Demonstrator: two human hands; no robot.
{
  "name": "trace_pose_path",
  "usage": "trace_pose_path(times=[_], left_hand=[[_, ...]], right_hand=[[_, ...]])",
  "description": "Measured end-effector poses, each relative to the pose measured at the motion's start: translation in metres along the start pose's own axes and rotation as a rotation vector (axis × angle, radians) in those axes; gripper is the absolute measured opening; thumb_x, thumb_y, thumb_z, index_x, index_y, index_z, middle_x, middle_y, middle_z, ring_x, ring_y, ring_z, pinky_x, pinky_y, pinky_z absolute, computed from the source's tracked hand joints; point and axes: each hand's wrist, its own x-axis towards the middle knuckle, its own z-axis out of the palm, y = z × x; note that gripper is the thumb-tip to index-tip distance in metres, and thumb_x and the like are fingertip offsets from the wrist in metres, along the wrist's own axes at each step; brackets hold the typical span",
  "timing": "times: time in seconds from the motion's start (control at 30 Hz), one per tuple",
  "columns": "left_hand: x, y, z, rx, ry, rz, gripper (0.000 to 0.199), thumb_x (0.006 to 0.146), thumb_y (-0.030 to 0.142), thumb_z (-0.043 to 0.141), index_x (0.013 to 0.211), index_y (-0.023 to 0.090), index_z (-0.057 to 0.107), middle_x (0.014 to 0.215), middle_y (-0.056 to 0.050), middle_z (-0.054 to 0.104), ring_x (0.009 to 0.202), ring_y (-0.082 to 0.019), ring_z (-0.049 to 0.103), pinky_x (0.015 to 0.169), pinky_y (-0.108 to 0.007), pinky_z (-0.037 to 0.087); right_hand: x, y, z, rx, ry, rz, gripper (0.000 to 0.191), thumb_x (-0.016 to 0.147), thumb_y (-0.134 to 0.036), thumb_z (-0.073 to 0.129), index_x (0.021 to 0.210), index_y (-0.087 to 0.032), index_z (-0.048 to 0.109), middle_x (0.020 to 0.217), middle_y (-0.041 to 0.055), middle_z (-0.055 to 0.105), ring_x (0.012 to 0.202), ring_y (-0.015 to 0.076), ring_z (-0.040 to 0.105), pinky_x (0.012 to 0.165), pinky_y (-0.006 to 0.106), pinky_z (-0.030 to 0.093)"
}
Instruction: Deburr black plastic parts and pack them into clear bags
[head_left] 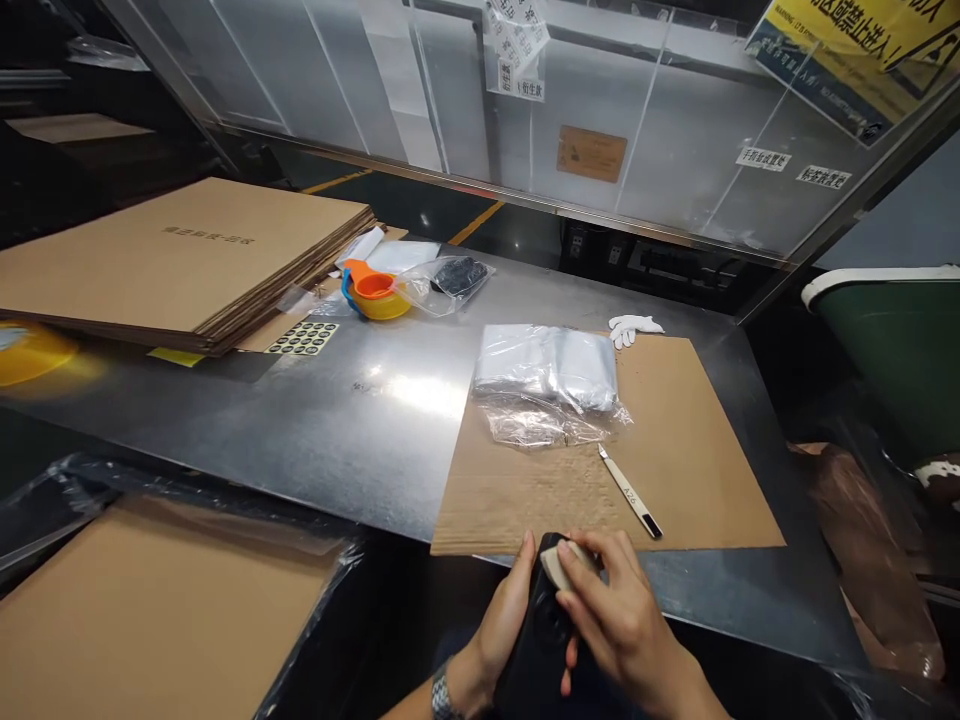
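Low in the view, my left hand (501,625) is closed around a black molded part (546,630) with a rounded top. A small beige block (559,566), its exact kind unclear, is pinched in my right hand (619,612) and pressed against the upper end of the black part. Both hands are just off the near edge of a cardboard sheet (690,450). On that sheet lie a craft knife (628,490) with a pale handle marked A26 and a stack of clear plastic bags (544,365). The lower end of the black part is hidden.
A steel table (360,420) carries a pile of flat cardboard (187,250), nested orange and yellow measuring cups (379,295), a bag with a black item (457,275), a sticker sheet (304,338) and a white glove (634,328). A lined carton (165,610) stands at lower left.
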Motion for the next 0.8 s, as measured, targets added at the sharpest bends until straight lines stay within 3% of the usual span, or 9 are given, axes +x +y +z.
trace_pose_path(times=[0.07, 0.23, 0.33, 0.4, 0.47, 0.57, 0.63, 0.7, 0.8], left_hand=[[-0.002, 0.000, 0.000, 0.031, 0.024, -0.045, 0.091, 0.076, 0.076, 0.009, 0.041, 0.006, 0.056, 0.040, -0.011, 0.052, 0.030, -0.014, 0.053, 0.030, -0.020, 0.037], [-0.001, -0.001, 0.000, 0.026, -0.055, -0.099, 0.092, 0.074, 0.077, 0.006, 0.060, 0.007, 0.063, 0.041, -0.010, 0.055, 0.030, -0.016, 0.052, 0.030, -0.022, 0.039], [0.001, -0.001, 0.001, 0.031, -0.066, 0.032, 0.086, 0.078, 0.074, 0.012, 0.078, 0.009, 0.068, 0.049, -0.008, 0.059, 0.036, -0.015, 0.053, 0.037, -0.027, 0.045], [0.002, 0.000, 0.002, 0.087, 0.033, 0.219, 0.069, 0.084, 0.065, 0.022, 0.101, 0.014, 0.067, 0.078, -0.009, 0.069, 0.065, -0.019, 0.065, 0.065, -0.033, 0.053], [0.003, 0.000, 0.004, 0.166, 0.144, 0.360, 0.056, 0.088, 0.057, 0.030, 0.119, 0.021, 0.059, 0.118, -0.007, 0.063, 0.112, -0.020, 0.053, 0.102, -0.033, 0.034], [0.005, 0.000, 0.003, 0.198, 0.184, 0.391, 0.055, 0.089, 0.054, 0.030, 0.125, 0.020, 0.054, 0.139, -0.003, 0.045, 0.135, -0.019, 0.024, 0.112, -0.030, 0.006], [0.008, 0.001, 0.001, 0.109, 0.158, 0.342, 0.057, 0.089, 0.054, 0.029, 0.125, 0.018, 0.054, 0.137, -0.004, 0.048, 0.133, -0.021, 0.029, 0.112, -0.030, 0.010], [0.011, 0.004, -0.001, -0.030, 0.121, 0.264, 0.059, 0.089, 0.056, 0.028, 0.126, 0.017, 0.053, 0.125, -0.007, 0.058, 0.120, -0.022, 0.046, 0.106, -0.030, 0.024], [0.014, 0.008, -0.002, -0.215, 0.053, 0.156, 0.068, 0.084, 0.064, 0.028, 0.131, 0.019, 0.047, 0.082, -0.006, 0.067, 0.076, -0.018, 0.063, 0.075, -0.028, 0.046]], right_hand=[[0.002, 0.000, -0.001, -0.012, -0.025, -0.025, 0.047, 0.084, -0.007, 0.051, 0.130, -0.011, 0.044, 0.108, 0.0156, 0.047, 0.097, 0.0229, 0.046, 0.078, 0.039, 0.048], [-0.001, 0.010, -0.011, -0.013, -0.021, 0.038, 0.042, 0.086, -0.009, 0.049, 0.127, -0.013, 0.048, 0.103, 0.0136, 0.051, 0.093, 0.0215, 0.049, 0.076, 0.037, 0.049], [-0.003, 0.010, -0.012, -0.022, 0.025, 0.081, 0.041, 0.085, -0.008, 0.049, 0.127, -0.013, 0.048, 0.102, 0.0134, 0.052, 0.092, 0.0212, 0.050, 0.074, 0.036, 0.049], [-0.002, 0.005, -0.011, -0.064, 0.040, 0.034, 0.041, 0.085, -0.010, 0.051, 0.126, -0.012, 0.048, 0.101, 0.0140, 0.052, 0.089, 0.0214, 0.050, 0.073, 0.037, 0.049], [0.001, -0.001, -0.010, -0.136, 0.019, 0.014, 0.038, 0.085, -0.013, 0.052, 0.123, -0.011, 0.051, 0.098, 0.0145, 0.053, 0.085, 0.0217, 0.050, 0.070, 0.037, 0.049], [0.008, -0.008, -0.008, -0.217, -0.054, 0.110, 0.030, 0.086, -0.015, 0.049, 0.114, -0.010, 0.057, 0.090, 0.0141, 0.053, 0.081, 0.0221, 0.050, 0.064, 0.036, 0.050], [0.009, -0.013, -0.005, -0.207, -0.099, 0.124, 0.028, 0.085, -0.015, 0.048, 0.111, -0.010, 0.058, 0.086, 0.0127, 0.053, 0.078, 0.0215, 0.050, 0.062, 0.035, 0.051], [0.007, -0.019, 0.000, -0.168, -0.124, 0.069, 0.028, 0.084, -0.015, 0.047, 0.109, -0.009, 0.059, 0.082, 0.0116, 0.052, 0.075, 0.0206, 0.049, 0.059, 0.033, 0.051], [0.000, -0.027, 0.007, -0.114, -0.082, -0.059, 0.026, 0.082, -0.016, 0.047, 0.103, -0.008, 0.061, 0.078, 0.0106, 0.051, 0.071, 0.0191, 0.047, 0.058, 0.034, 0.051]])
